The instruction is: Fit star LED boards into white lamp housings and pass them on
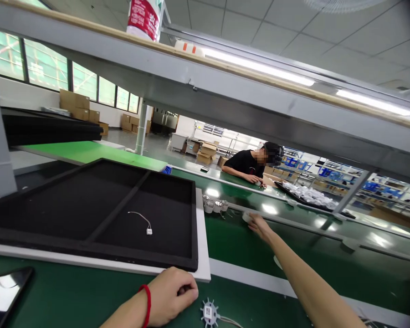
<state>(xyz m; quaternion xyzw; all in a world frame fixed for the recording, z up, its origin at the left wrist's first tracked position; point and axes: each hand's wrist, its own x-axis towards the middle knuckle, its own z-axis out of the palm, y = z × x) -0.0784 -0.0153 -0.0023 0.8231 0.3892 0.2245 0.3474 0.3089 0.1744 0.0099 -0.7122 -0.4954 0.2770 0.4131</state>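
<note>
My right hand (pixel 260 226) is stretched far out over the green belt, fingers closed on a small white round part (pixel 246 217). Several similar white cylindrical parts (pixel 217 207) stand to its left, with thin wires beside them. My left hand (pixel 176 291), with a red band at the wrist, rests curled on the green table by the tray's corner; nothing shows in its fingers. Just right of it lies a grey star-shaped part (pixel 209 312) with a white label and a cable. A small white wired module (pixel 149 232) lies in the black tray (pixel 193 228).
A dark-screened phone (pixel 7 291) lies at the lower left. A grey shelf beam (pixel 205 86) crosses overhead. Across the belt a co-worker (pixel 248 164) handles small parts, beside a black tray heaped with white pieces (pixel 310 195). A grey post (pixel 352 191) stands on the right.
</note>
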